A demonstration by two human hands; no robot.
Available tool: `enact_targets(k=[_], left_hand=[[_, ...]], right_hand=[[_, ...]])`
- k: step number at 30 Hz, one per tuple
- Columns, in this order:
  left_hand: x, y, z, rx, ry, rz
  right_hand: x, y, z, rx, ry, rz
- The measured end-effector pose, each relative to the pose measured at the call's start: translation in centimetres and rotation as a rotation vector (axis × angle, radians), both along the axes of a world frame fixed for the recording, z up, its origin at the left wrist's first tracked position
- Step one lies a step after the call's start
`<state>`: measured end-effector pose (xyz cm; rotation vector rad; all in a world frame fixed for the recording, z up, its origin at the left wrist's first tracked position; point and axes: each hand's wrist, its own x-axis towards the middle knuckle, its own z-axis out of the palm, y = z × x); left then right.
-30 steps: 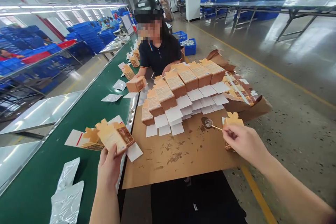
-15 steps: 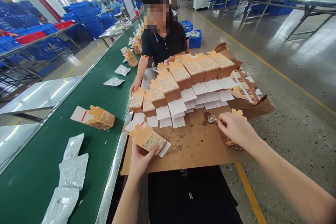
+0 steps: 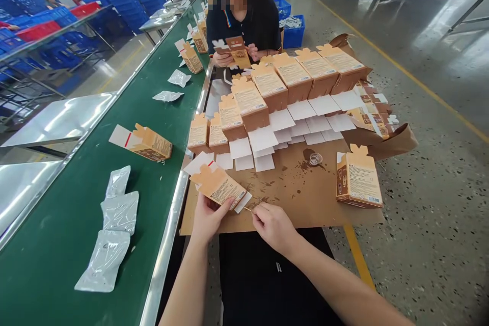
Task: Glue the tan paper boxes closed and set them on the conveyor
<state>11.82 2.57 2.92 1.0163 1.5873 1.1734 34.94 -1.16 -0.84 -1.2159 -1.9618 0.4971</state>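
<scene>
My left hand (image 3: 212, 216) grips an orange-and-brown paper box (image 3: 219, 186), tilted, its flaps open toward the upper left. A white flap sticks out at its lower right end. Pinched in my right hand (image 3: 273, 224) is a thin pale stick (image 3: 248, 209), its tip at that lower end of the box; whether it touches cannot be made out. Behind my right hand, a small clear cup (image 3: 315, 159) sits on the stained cardboard sheet (image 3: 305, 209). Another box (image 3: 359, 178) stands at the sheet's right edge.
Stacked boxes (image 3: 252, 109) with white flaps out fill the cardboard's far side. On the green conveyor belt (image 3: 160, 224) at left lie silver pouches (image 3: 120, 211) and a box (image 3: 147, 142). Across from me a co-worker (image 3: 244, 20) holds a folded carton (image 3: 239, 51).
My right hand has brought the stick from the clear cup over to the box in my left hand. That box came off the belt side onto the cardboard. The co-worker set down one box and picked up a carton.
</scene>
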Motion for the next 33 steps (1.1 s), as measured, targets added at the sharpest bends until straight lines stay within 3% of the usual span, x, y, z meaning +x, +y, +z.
enact_targets(k=[2,6,9,13,18,21,24,27,30,33], left_hand=[[0.1,-0.1,0.1,0.004,0.0,-0.004],[0.6,-0.8,-1.3,0.044,0.001,0.022],[1.1,-1.9,-2.0,0.085,0.117,0.022],[2.0,-3.0,-1.4,0.133,0.266,-0.004],[2.3,-2.6,-0.6,0.138,0.37,0.003],[-0.7,-2.3,-0.2,0.098,0.52,0.15],[-6.2,-2.4,0.4,0.008,0.631,0.398],[-11.4,-2.2,0.5,-0.026,0.602,0.604],[-14.1,-0.6,0.4,-0.06,0.602,0.605],[-14.8,2.2,0.5,-0.084,0.67,0.569]], right_hand=[[0.4,0.3,-0.1,0.012,0.004,-0.014],[2.0,0.0,0.5,0.036,0.033,-0.071],[4.1,-1.1,1.5,0.046,0.064,-0.119],[6.4,-3.0,2.7,0.042,0.154,-0.187],[6.7,-3.7,3.5,-0.002,0.227,-0.206],[6.7,-3.7,4.0,-0.025,0.273,-0.215],[7.3,-3.9,4.3,-0.028,0.32,-0.236],[7.7,-4.4,4.0,-0.04,0.358,-0.22],[7.3,-4.5,3.1,-0.038,0.376,-0.213],[6.3,-4.1,2.4,-0.034,0.384,-0.195]])
